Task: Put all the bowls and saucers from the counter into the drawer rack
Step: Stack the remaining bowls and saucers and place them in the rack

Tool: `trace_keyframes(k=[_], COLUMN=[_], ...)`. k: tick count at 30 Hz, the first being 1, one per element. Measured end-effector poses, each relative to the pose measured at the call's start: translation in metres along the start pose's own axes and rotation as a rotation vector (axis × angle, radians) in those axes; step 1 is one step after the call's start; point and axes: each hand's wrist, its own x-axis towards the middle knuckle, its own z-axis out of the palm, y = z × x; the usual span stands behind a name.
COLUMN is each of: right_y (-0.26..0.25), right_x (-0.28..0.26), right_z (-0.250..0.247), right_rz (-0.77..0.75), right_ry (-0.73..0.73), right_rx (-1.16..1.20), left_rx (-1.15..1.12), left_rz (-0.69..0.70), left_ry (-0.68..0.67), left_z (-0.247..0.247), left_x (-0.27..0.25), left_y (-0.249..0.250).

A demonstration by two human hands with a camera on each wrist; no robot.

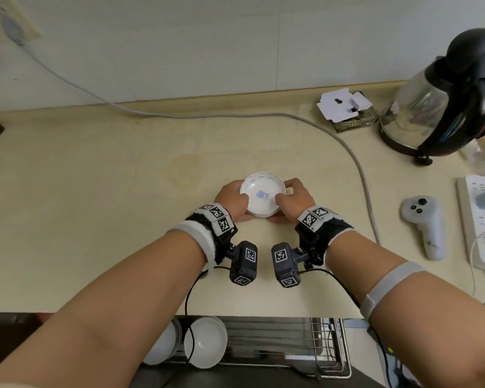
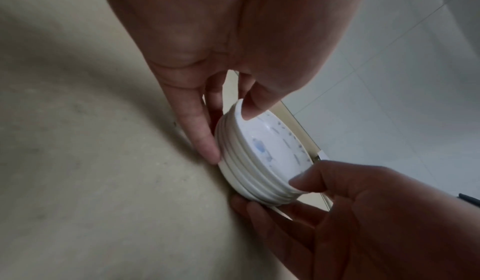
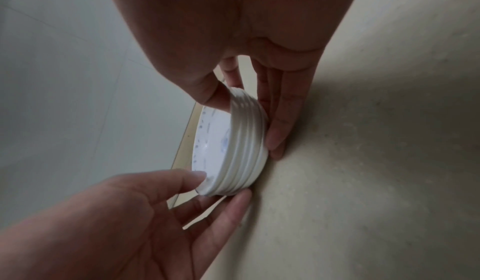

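Observation:
A stack of several white saucers (image 1: 263,196) with a blue pattern sits mid-counter (image 1: 95,205). My left hand (image 1: 234,203) grips its left side and my right hand (image 1: 290,197) its right side. In the left wrist view the left hand (image 2: 207,91) has its thumb over the top rim of the saucers (image 2: 270,157) and fingers at the base, with the right hand (image 2: 363,212) opposite. The right wrist view shows the right hand (image 3: 259,74) holding the saucers (image 3: 233,146) the same way, facing the left hand (image 3: 130,212). Two white bowls (image 1: 205,341) stand in the drawer rack (image 1: 291,340) below the counter edge.
A glass kettle (image 1: 437,99) stands at the back right, next to a small box with white cards (image 1: 347,110). A grey cable (image 1: 263,116) curves across the counter. A white controller (image 1: 426,228) and a power strip (image 1: 479,219) lie at the right.

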Motion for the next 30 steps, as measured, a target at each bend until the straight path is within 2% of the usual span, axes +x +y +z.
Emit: trace_keyframes(k=[4,8,9,10,16,19,21,23,25,26,28,30], right_y=[0.0,0.007,0.009,0.007,0.024,0.042,0.059,0.074,0.09,0.098,0.114,0.13], right_x=[-0.011,-0.018,-0.026,-0.066,-0.079,-0.105,-0.119,-0.135,-0.149,-0.156,-0.166,-0.17], right_z=[0.005,0.007,0.013,0.066,0.066,0.084,0.09,0.092,0.09,0.089,0.085,0.083], right_rz=[-0.054,-0.059,-0.061,-0.109,-0.009,0.029,0.057,0.086,0.108,0.125,0.136,0.154], right_ry=[-0.062,-0.14,-0.218,-0.399,-0.542,-0.659,-0.723,-0.756,-0.778,-0.785,-0.791,-0.777], right_rx=[-0.105,-0.085,-0.066,-0.152,0.016,0.024,0.015,0.016,-0.012,-0.029,-0.059,-0.096], left_rx=[-0.17,-0.249,-0.28,-0.363,-0.395,-0.481,-0.391,-0.229,-0.308,-0.419,-0.564,-0.647], left_rz=[0.013,-0.015,-0.01,-0.029,-0.071,-0.139,-0.205,-0.386,-0.592,-0.682,-0.802,-0.794], left_ry=[0.04,0.015,0.046,0.22,0.18,0.277,0.446,0.629,0.719,0.717,0.626,0.544], left_z=[-0.013,-0.017,-0.025,-0.069,-0.076,-0.091,-0.093,-0.089,-0.079,-0.071,-0.052,-0.034], left_x=[-0.019,-0.042,-0.051,-0.108,-0.141,-0.177,-0.202,-0.224,-0.244,-0.251,-0.254,-0.248], left_y=[-0.015,-0.032,-0.04,-0.082,-0.1,-0.147,-0.187,-0.228,-0.262,-0.276,-0.301,-0.319])
